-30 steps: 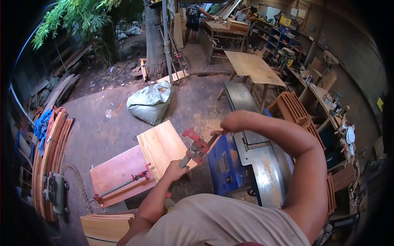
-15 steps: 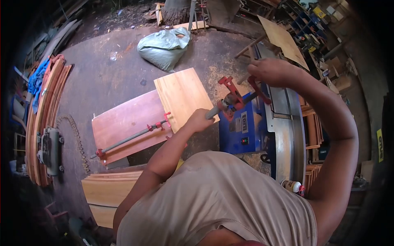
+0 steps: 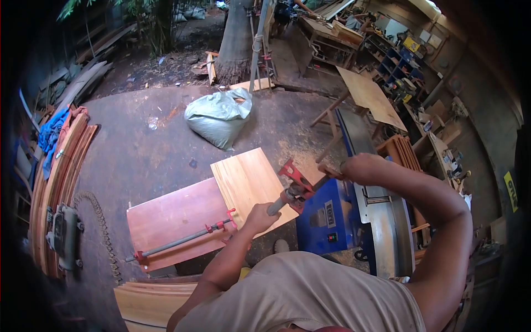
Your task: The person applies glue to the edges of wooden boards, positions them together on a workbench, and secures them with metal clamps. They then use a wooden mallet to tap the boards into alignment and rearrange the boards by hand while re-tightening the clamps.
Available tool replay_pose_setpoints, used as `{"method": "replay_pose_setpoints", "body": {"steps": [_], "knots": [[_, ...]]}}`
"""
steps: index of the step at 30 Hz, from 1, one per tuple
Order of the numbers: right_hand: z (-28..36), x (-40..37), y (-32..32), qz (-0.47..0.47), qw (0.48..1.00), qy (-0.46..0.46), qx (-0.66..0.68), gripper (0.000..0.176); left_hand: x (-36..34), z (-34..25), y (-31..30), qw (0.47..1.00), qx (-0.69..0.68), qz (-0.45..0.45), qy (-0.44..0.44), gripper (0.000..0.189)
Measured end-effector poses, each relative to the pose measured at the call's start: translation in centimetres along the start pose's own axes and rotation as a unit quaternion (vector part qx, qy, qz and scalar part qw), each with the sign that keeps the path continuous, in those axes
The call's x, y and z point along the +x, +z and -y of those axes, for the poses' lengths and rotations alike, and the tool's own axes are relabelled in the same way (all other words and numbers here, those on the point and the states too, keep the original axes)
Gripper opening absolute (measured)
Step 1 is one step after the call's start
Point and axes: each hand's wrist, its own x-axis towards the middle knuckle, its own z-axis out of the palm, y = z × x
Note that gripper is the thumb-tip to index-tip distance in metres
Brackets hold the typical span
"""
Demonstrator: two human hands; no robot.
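Note:
A pipe clamp with red jaws (image 3: 296, 187) and a grey pipe is held up in front of my body, above the floor. My left hand (image 3: 261, 218) is wrapped round its grey pipe, just below the red jaws. At the clamp's other end, my right hand (image 3: 362, 168) is closed round the screw handle end; the exact grip is partly hidden by the fingers. Below and left, a second pipe clamp (image 3: 185, 242) lies along a reddish wooden panel (image 3: 171, 213). A pale wooden panel (image 3: 249, 174) overlaps that panel's right end.
A blue machine (image 3: 326, 218) with a long metal bed (image 3: 387, 232) stands close on the right. A stuffed sack (image 3: 218, 119) sits ahead. Stacked boards (image 3: 152, 301) lie near my left side, with a coiled hose (image 3: 99, 221) and more planks (image 3: 55, 182) farther left.
My view has tilted upward, so the scene sits lower in the frame. The clamp's angle has changed, and my right hand has come down closer to the level of its red jaws.

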Motion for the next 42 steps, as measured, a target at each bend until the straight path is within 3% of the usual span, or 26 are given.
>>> {"method": "replay_pose_setpoints", "body": {"steps": [2, 6, 8, 12, 14, 15, 16, 17, 18, 19, 22, 23, 25, 26, 27, 28, 29, 30, 31, 33, 35, 36, 37, 39, 40, 42], "knots": [[-1.8, 2.2, -0.3, -0.004, 0.998, 0.013, -0.06, 0.017, 0.7, -0.4, 0.1, 1.0, -0.006, 0.015, -0.023, 0.028], [-6.1, 7.6, -0.1, -0.203, 0.965, -0.116, -0.121, 0.017, 2.6, 1.3, 1.9, 0.999, -0.03, 0.013, -0.007, 0.025], [-6.8, 8.8, -1.6, -0.249, 0.946, -0.171, -0.118, 0.018, 3.2, 0.2, 2.3, 0.99, -0.081, 0.024, -0.117, 0.024], [-9.5, 10.8, -2.9, -0.208, 0.947, -0.219, -0.11, 0.018, 4.3, -0.5, 3.2, 0.984, -0.107, -0.046, -0.136, 0.026], [-11.1, 12.1, -1.6, -0.372, 0.881, -0.251, 0.147, 0.035, 5.3, 0.1, 3.6, 0.983, -0.065, -0.112, -0.127, 0.028], [-11.0, 12.9, -0.7, -0.363, 0.88, -0.266, 0.154, 0.035, 5.7, -0.4, 3.6, 0.978, -0.024, -0.175, -0.11, 0.029], [-10.3, 13.7, 0.6, -0.387, 0.775, -0.227, 0.446, 0.045, 5.9, -0.8, 3.6, 0.971, -0.011, -0.208, -0.114, 0.029], [-9.5, 14.3, 1.6, -0.365, 0.602, -0.158, 0.692, 0.055, 6.4, -2.2, 3.5, 0.963, 0.001, -0.244, -0.117, 0.029], [-8.6, 14.4, 1.8, -0.308, 0.545, -0.151, 0.765, 0.059, 7.0, -3.4, 3.6, 0.956, 0.015, -0.271, -0.108, 0.029], [-7.4, 14.9, 1.6, -0.289, 0.549, -0.157, 0.768, 0.059, 7.2, -4.2, 4.1, 0.95, 0.03, -0.294, -0.102, 0.029], [-5.0, 16.2, -0.6, -0.269, 0.316, -0.147, 0.898, 0.04, 8.4, -5.2, 6.2, 0.949, 0.031, -0.301, -0.089, 0.028], [-5.5, 16.7, -0.5, -0.262, 0.314, -0.148, 0.9, 0.04, 8.6, -5.2, 6.4, 0.948, 0.034, -0.303, -0.095, 0.028], [-7.3, 17.7, -0.1, -0.232, 0.365, -0.211, 0.876, 0.038, 9.2, -4.9, 6.3, 0.953, 0.031, -0.289, -0.084, 0.028], [-8.4, 17.4, -0.4, -0.145, 0.375, -0.252, 0.88, 0.044, 9.2, -5.0, 6.1, 0.952, 0.033, -0.29, -0.088, 0.028], [-9.3, 17.4, -0.2, -0.14, 0.374, -0.252, 0.881, 0.044, 8.9, -5.0, 5.7, 0.969, -0.004, -0.213, -0.125, 0.027], [-10.2, 17.4, -0.3, -0.043, 0.407, -0.402, 0.819, 0.048, 8.7, -5.1, 5.1, 0.978, -0.039, -0.134, -0.157, 0.027], [-11.2, 17.3, -0.6, 0.048, 0.428, -0.537, 0.725, 0.052, 8.5, -5.0, 4.9, 0.979, -0.034, -0.132, -0.151, 0.027], [-12.3, 16.8, -1.0, 0.1, 0.466, -0.554, 0.683, 0.061, 8.1, -4.9, 5.3, 0.984, -0.041, -0.094, -0.145, 0.027], [-13.2, 15.5, -2.1, 0.11, 0.542, -0.551, 0.625, 0.064, 8.2, -4.8, 5.5, 0.989, -0.045, -0.054, -0.131, 0.027], [-14.5, 15.5, -2.9, 0.003, 0.667, -0.537, 0.516, 0.052, 8.2, -5.2, 5.6, 0.986, -0.012, -0.09, -0.137, 0.027], [-15.2, 14.8, -4.0, -0.021, 0.882, -0.337, 0.329, 0.04, 8.3, -4.3, 6.3, 0.976, 0.032, -0.19, -0.101, 0.028], [-14.6, 17.4, -1.8, -0.171, 0.887, -0.338, 0.265, 0.033, 8.4, -4.2, 6.3, 0.978, 0.034, -0.184, -0.09, 0.028], [-12.8, 17.4, -0.3, -0.196, 0.881, -0.244, 0.354, 0.036, 8.4, -4.1, 6.2, 0.974, 0.035, -0.187, -0.123, 0.027], [-9.6, 14.3, 1.4, -0.373, 0.841, -0.132, 0.369, 0.032, 8.4, -4.6, 5.7, 0.97, 0.042, -0.186, -0.152, 0.026], [-9.4, 14.0, 1.7, -0.379, 0.838, -0.128, 0.37, 0.032, 8.2, -5.5, 5.3, 0.976, -0.018, -0.131, -0.174, 0.025], [-9.4, 13.9, 1.7, -0.488, 0.736, -0.273, 0.38, 0.029, 8.2, -6.2, 4.4, 0.976, -0.072, -0.074, -0.192, 0.024]]}}
